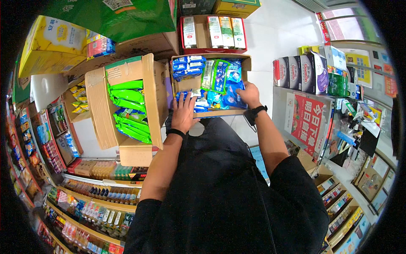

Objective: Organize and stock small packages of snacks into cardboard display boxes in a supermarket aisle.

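An open cardboard box (187, 85) lies in front of me, holding blue packets and green-edged ones. My left hand (184, 111) rests with fingers spread over small blue-and-white packets (201, 104) at the box's near left corner. At the near right side, my right hand (251, 96) has thumb and finger on the edge of a blue plastic packet (233, 94); its other fingers are partly hidden. Beside that packet lies a clear-and-green packet (219, 74). More small blue packets (188, 67) are stacked in the far left corner.
To the left, a cardboard carton (127, 71) with raised flaps holds bright green packets (128, 95). Juice cartons (221, 31) stand in a red-edged box beyond. A glass counter (285, 92) bears boxes at right. Bottle-filled shelves (101, 203) run along the lower left.
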Demonstrator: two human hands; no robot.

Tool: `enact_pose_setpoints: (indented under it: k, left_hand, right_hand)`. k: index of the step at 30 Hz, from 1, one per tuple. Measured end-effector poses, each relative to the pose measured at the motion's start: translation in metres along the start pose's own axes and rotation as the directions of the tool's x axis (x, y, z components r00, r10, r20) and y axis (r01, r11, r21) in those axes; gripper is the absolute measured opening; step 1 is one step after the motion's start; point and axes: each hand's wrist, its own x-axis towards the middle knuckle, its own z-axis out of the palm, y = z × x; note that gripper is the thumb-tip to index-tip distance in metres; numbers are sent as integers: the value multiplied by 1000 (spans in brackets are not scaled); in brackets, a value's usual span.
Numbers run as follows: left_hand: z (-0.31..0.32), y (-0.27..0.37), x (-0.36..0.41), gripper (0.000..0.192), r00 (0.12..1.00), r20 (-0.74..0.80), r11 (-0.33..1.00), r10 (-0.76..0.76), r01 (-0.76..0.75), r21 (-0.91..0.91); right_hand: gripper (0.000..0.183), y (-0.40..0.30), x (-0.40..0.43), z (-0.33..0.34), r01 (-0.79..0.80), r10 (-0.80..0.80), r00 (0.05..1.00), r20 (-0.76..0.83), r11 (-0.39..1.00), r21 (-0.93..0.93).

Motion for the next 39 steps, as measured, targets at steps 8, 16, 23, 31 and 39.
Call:
enact_pose_setpoints:
  k: [8, 16, 23, 31, 39]
  left_hand:
    - [4, -3, -5, 102, 1000, 0, 1000, -15, 15, 21]
    - [3, 2, -4, 96, 1000, 24, 996, 0, -3, 92]
    - [3, -3, -6, 98, 1000, 3, 998, -9, 9, 64]
    - [-14, 4, 0, 95, 999, -41, 999, 23, -21, 41]
    - [-5, -2, -1, 96, 999, 0, 998, -50, 50, -39]
  right_hand:
    - [34, -59, -44, -94, 67, -2, 987, -160, 914, 400]
    - [36, -188, -31, 1, 763, -767, 642, -2, 639, -101]
    - [52, -171, -25, 54, 536, -541, 839, -57, 803, 261]
    - [54, -126, -19, 69, -40, -168, 932, 322, 835, 549]
    - [64, -120, -25, 55, 155, -340, 882, 327, 863, 480]
